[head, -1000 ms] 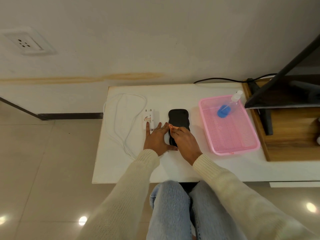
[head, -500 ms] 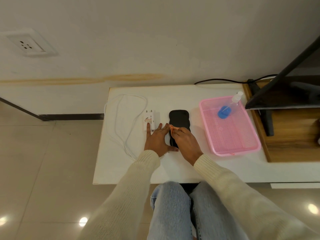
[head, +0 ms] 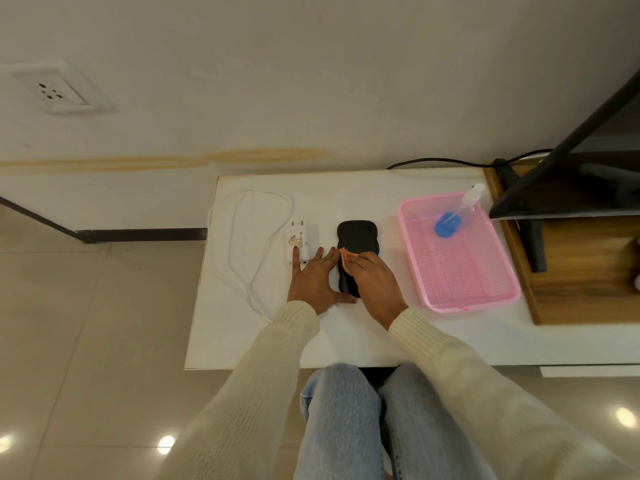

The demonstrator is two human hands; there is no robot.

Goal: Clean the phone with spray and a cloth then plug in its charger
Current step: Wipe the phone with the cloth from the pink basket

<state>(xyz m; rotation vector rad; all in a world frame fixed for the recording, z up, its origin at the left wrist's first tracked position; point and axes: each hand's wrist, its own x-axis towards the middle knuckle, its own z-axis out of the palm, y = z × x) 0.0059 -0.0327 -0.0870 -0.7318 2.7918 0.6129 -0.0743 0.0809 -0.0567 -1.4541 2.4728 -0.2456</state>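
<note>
Unmoved, right hand (head: pixel 372 282) presses orange cloth (head: pixel 346 253) onto wavy-edged black phone (head: pixel 358 235).

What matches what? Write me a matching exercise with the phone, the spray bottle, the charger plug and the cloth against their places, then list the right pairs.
Things:
1. phone
2. spray bottle
3. charger plug
4. cloth

Places:
A. in the pink tray
B. held under the right hand
C. white, beside the looped cable
D. black, flat under the cloth

Pairs: 1-D, 2-A, 3-C, 4-B
</note>
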